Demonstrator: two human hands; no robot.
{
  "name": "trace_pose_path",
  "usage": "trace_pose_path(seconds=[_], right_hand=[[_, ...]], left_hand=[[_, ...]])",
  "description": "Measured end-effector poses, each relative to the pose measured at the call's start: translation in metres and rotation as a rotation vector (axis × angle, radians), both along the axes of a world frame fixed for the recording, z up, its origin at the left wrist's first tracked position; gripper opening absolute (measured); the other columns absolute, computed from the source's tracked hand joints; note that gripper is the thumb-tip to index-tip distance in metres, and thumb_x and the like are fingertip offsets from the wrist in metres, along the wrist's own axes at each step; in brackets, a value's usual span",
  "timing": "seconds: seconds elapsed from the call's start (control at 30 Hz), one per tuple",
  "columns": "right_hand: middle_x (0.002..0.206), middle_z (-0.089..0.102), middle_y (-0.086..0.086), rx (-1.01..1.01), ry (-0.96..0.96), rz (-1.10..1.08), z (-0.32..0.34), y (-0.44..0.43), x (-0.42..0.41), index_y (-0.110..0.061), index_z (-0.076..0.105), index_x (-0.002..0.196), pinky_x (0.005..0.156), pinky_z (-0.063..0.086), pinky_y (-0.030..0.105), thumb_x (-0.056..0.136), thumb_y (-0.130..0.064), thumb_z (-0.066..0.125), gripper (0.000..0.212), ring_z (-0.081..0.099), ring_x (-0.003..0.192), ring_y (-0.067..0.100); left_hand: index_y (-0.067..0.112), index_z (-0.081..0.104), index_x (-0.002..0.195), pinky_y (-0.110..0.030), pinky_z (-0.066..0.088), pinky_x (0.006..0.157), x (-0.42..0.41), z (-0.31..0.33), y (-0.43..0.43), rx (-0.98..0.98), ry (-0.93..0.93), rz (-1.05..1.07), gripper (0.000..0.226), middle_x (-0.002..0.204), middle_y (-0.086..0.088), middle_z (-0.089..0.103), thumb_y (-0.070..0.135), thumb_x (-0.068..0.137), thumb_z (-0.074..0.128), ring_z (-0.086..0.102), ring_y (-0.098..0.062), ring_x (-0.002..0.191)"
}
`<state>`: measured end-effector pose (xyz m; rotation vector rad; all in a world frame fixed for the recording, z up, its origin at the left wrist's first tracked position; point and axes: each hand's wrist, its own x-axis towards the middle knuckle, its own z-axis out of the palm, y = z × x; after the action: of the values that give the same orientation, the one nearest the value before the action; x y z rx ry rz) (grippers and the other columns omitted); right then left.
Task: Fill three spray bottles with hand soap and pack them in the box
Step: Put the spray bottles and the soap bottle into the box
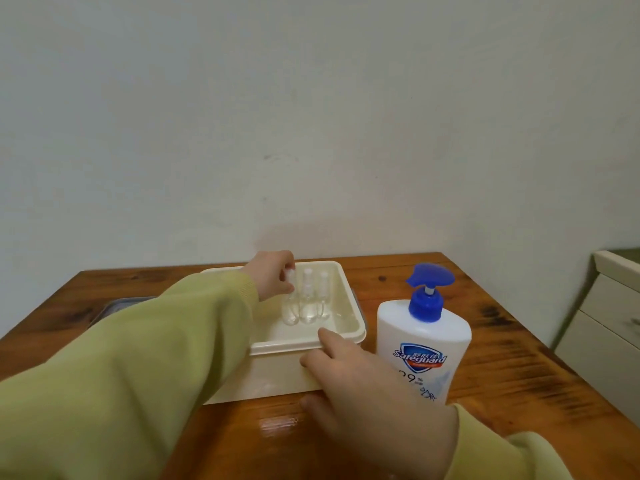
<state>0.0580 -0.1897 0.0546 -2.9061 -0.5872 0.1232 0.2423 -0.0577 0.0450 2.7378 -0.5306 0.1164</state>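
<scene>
The left hand (270, 277), in a yellow-green sleeve, reaches into the cream rectangular plastic box (349, 292). Its fingers and thumb are curled round the white cap of a small clear plastic spray bottle (290, 308), pinching it. The right hand (363, 382) lies with loosely spread fingers against the box's near rim and front wall. It grips nothing and appears to brace the box on the glossy brown wooden table (502, 358).

The pinched bottle stands inside the box at the left end of a row of three. The second clear bottle (307, 301) is just beside it and the third clear bottle (323, 294) is next along. All three are upright, with the long axis vertical, caps up and bases on the box floor. How full they are is too faint to tell.

This looks like the packing step, though a bottle being lifted out for filling would look the same. To do it well, keep the bottle vertical and hold it low on the cap, so the cap cannot pull off. Let go only once the base sits flat. The neighbours stand close, so any sideways tilt could topple the row. The bracing hand should keep the light box from sliding.

A tall white hand-soap bottle with a blue pump (422, 344) stands just right of the box. A grey tray-like thing (114, 306) shows behind the left sleeve, and a pale cabinet (609, 306) sits at the right edge.
</scene>
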Motion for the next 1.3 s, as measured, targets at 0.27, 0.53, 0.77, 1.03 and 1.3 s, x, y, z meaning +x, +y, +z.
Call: trace_pose_path(seconds=[0.27, 0.53, 0.77, 1.03, 1.3], right_hand=[[0.148, 0.027, 0.008, 0.01, 0.002, 0.001, 0.0, 0.0, -0.001, -0.011, 0.041, 0.132, 0.105, 0.039, 0.04, 0.095, -0.03, 0.044, 0.041, 0.04, 0.127, 0.028], [0.153, 0.018, 0.008, -0.003, 0.027, -0.012, -0.002, -0.003, 0.001, -0.011, 0.038, 0.135, 0.109, 0.035, 0.04, 0.096, -0.032, 0.044, 0.045, 0.032, 0.134, 0.029], [0.153, 0.023, -0.004, 0.161, -0.002, -0.045, 0.002, -0.013, -0.012, -0.022, 0.037, 0.139, 0.111, 0.033, 0.034, 0.096, -0.034, 0.043, 0.046, 0.031, 0.137, 0.016], [0.101, 0.065, -0.012, 0.379, -0.211, -0.254, 0.007, -0.06, -0.039, -0.027, 0.062, 0.11, 0.084, 0.05, 0.019, 0.093, -0.032, 0.049, 0.022, 0.06, 0.095, 0.003], [0.104, 0.058, -0.005, 0.489, -0.316, -0.541, -0.017, -0.106, -0.041, -0.024, 0.048, 0.102, 0.065, 0.042, 0.012, 0.087, -0.032, 0.059, 0.02, 0.053, 0.084, 0.006]], left_hand=[[0.005, 0.053, 0.11, -0.028, 0.046, 0.078, -0.002, 0.0, 0.001, -0.034, 0.025, -0.001, 0.033, 0.071, 0.002, 0.054, 0.008, 0.079, 0.064, 0.058, -0.019, 0.072], [0.008, 0.052, 0.113, -0.022, 0.043, 0.075, -0.01, 0.014, 0.006, -0.08, 0.034, 0.02, 0.034, 0.081, -0.008, 0.066, 0.009, 0.08, 0.063, 0.058, -0.017, 0.075], [0.009, 0.064, 0.101, -0.017, 0.042, 0.077, -0.063, 0.041, 0.002, -0.277, -0.204, -0.028, 0.019, 0.087, 0.001, 0.061, 0.018, 0.085, 0.06, 0.056, -0.012, 0.083], [0.016, 0.041, 0.134, -0.021, 0.03, 0.105, -0.132, 0.026, -0.045, -0.273, -0.14, -0.263, 0.064, 0.139, 0.001, 0.045, 0.033, 0.078, 0.067, 0.041, -0.011, 0.128], [0.018, 0.029, 0.139, -0.023, 0.025, 0.108, -0.134, 0.022, -0.085, -0.203, 0.03, -0.413, 0.088, 0.146, 0.0, 0.034, 0.028, 0.067, 0.078, 0.032, -0.014, 0.134]])
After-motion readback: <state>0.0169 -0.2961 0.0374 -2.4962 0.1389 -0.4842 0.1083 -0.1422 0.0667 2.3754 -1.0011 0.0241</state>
